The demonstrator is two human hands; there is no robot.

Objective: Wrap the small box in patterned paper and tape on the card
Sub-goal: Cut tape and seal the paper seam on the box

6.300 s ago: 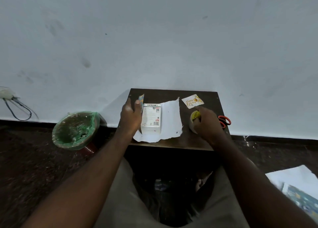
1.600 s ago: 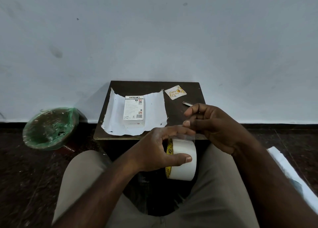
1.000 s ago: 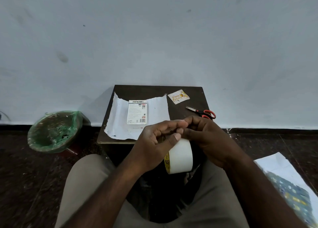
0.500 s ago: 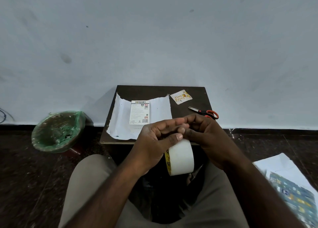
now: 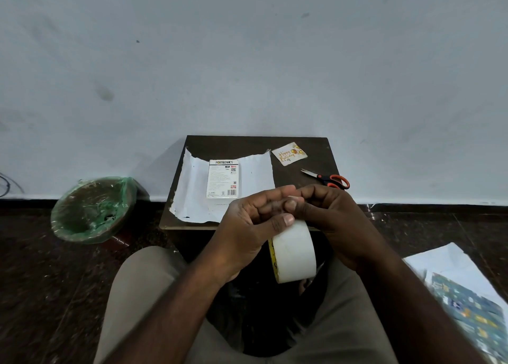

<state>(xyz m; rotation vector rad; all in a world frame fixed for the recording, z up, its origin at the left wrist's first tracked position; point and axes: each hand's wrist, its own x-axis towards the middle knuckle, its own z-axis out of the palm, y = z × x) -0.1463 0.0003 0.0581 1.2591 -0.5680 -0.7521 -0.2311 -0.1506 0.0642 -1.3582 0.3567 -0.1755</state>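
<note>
A small white box (image 5: 222, 181) lies on a sheet of paper (image 5: 192, 190), white side up, on a low dark table (image 5: 247, 144). A birthday card (image 5: 289, 153) sits at the table's back right. Above my lap hangs a wide roll of clear tape (image 5: 295, 251). My left hand (image 5: 247, 226) grips the roll's top, thumb on its outer face. My right hand (image 5: 327, 215) curls over the roll and its fingertips pinch at the tape's edge. Both hands meet above the roll, in front of the table's near edge.
Red-handled scissors (image 5: 328, 178) lie on the table's right side. A bin lined with a green bag (image 5: 90, 210) stands on the dark floor to the left. More patterned paper (image 5: 472, 308) lies on the floor at right. A grey wall rises behind the table.
Earlier my left hand held the paper at the box and my right reached the tape on the table. The roll now sits over my lap in both hands; little has shifted in the last second.
</note>
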